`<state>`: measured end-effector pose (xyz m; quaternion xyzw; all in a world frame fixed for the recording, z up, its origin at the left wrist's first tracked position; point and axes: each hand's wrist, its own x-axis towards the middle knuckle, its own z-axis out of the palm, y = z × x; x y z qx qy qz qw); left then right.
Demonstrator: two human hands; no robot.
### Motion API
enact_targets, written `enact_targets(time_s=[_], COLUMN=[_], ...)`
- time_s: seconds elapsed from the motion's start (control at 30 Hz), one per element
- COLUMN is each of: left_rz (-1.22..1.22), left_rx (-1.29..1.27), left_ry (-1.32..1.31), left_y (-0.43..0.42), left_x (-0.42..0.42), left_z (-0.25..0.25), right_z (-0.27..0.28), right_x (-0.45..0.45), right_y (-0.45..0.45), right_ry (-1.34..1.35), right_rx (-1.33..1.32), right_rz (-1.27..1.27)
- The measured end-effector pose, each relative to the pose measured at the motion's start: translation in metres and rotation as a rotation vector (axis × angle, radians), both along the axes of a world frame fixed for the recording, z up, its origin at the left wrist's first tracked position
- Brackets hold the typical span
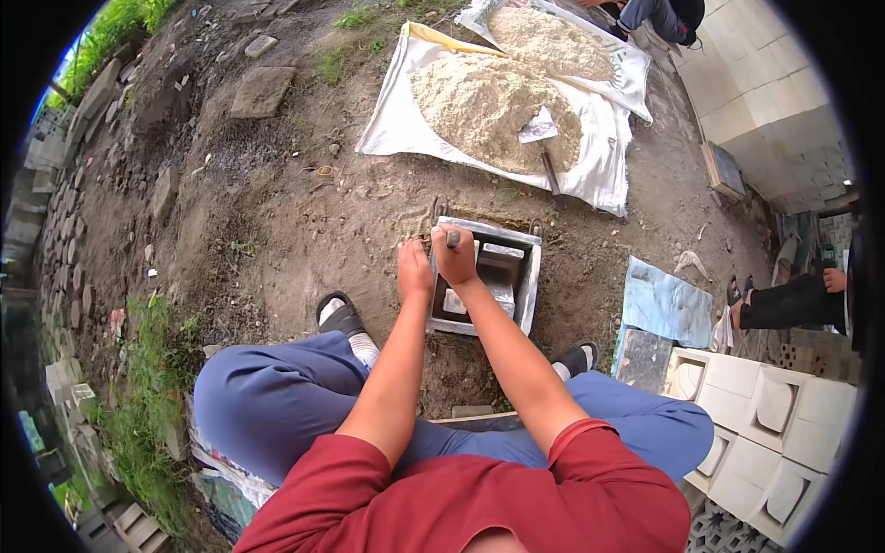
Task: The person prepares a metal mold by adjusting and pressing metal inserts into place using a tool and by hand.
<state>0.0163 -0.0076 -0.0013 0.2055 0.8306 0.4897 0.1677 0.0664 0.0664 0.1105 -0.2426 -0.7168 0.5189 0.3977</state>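
Observation:
A grey metal box mould [528, 290] rests on the dirt between my feet, with metal blocks and plates inside it. My right hand [455, 263] is closed around a handle with a round grey end [453, 239], above the mould's left side. The rest of that tool is hidden by my hand. Just left of it, at the outer left wall of the mould, my left hand [415, 269] has its fingers curled together. Whatever it grips is out of sight.
Ahead, white sacks [387, 129] bear heaps of pale sandy material [479, 97], with a trowel [537, 129] stuck in the nearer heap. At right are a bluish sheet [666, 302], pale moulded blocks [733, 378] and a person's leg [784, 302]. Another person [650, 17] is at the top.

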Motion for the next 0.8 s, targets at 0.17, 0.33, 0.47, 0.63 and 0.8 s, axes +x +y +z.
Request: enact_targets(time_s=[0.17,0.33,0.47,0.63,0.8], left_rz=[-0.054,-0.005,-0.022,-0.036,-0.027], left_rx=[0.019,-0.008,0.030,-0.020,-0.009], left_ry=[-0.092,-0.078,-0.033,-0.071,-0.120], left_y=[-0.003,0.001,-0.002,0.000,-0.002], left_x=[-0.005,-0.003,-0.002,-0.003,-0.003], left_z=[-0.004,-0.007,-0.009,-0.004,-0.003], right_z=[0.025,0.034,-0.001,0.007,0.040], right_x=[0.001,0.016,0.030,0.016,0.012], right_y=[0.002,-0.013,-0.020,-0.013,0.011], right_ry=[0.035,0.043,-0.001,-0.011,0.064], right_rx=[-0.135,-0.162,0.063,-0.061,-0.206], right_rz=[0.032,0.029,0.098,0.056,0.057])
